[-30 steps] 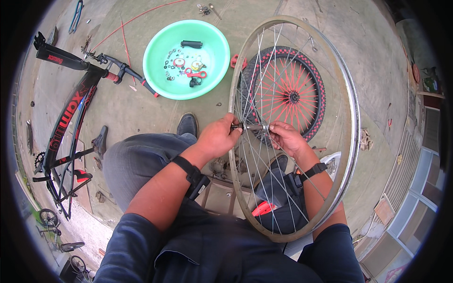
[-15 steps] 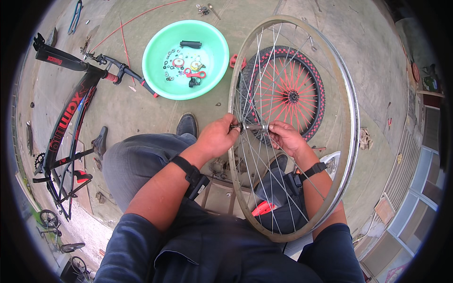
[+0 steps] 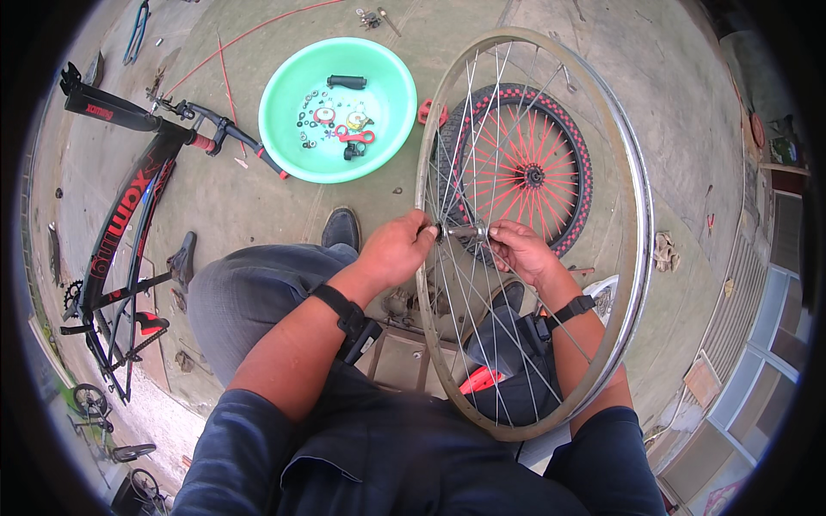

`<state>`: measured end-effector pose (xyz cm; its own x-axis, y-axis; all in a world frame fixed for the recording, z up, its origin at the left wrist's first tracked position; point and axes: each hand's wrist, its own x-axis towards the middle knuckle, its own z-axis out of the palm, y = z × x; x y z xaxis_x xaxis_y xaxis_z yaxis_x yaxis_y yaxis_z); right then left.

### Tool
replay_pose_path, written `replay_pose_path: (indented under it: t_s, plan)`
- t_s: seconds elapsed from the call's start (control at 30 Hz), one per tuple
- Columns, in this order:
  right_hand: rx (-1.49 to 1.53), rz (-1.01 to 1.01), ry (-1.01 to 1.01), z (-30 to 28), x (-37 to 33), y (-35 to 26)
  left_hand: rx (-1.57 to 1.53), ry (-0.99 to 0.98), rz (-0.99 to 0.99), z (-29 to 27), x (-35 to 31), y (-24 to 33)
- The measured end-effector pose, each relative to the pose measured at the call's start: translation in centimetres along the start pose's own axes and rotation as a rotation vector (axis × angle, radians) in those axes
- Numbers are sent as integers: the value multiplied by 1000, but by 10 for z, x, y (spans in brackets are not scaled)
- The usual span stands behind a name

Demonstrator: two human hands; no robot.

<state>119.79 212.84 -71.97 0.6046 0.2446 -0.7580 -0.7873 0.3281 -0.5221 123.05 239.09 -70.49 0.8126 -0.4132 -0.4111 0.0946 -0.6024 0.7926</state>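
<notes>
A bare bicycle wheel without a tyre stands upright between my arms, its dull brownish-silver rim leaning a little to the right. My left hand pinches the left end of the axle, just outside the metal hub. At the hub's right end, the thumb and fingers of my right hand are closed on the axle end, with that forearm passing behind the spokes. My fingertips cover both axle ends, so any small nut there is hidden.
Ahead on the concrete sits a mint-green basin holding small bike parts. Beyond the bare wheel lies a tyred wheel with red spokes. A black-and-red bike frame is at the left. A red pedal lies by the basin.
The fingers of my left hand have shifted very slightly at the axle end. The wheel and my right hand look almost unchanged.
</notes>
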Motion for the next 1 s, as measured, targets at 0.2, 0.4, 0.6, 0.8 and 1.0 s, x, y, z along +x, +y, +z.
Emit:
replay_pose_path:
  t_s: [0.2, 0.4, 0.6, 0.8, 1.0]
  plan:
    - [11, -6, -7, 0, 0, 1, -11, -19, -40, 0, -1, 0]
    - [6, -7, -4, 0, 0, 1, -2, 5, 1, 0, 1, -1]
    - [8, -8, -15, -2, 1, 1, -52, 10, -11, 2, -1, -3]
    - [3, -9, -10, -3, 2, 2, 8, 7, -4, 1, 0, -3]
    - [1, -3, -4, -3, 2, 2, -33, 9, -18, 2, -1, -2]
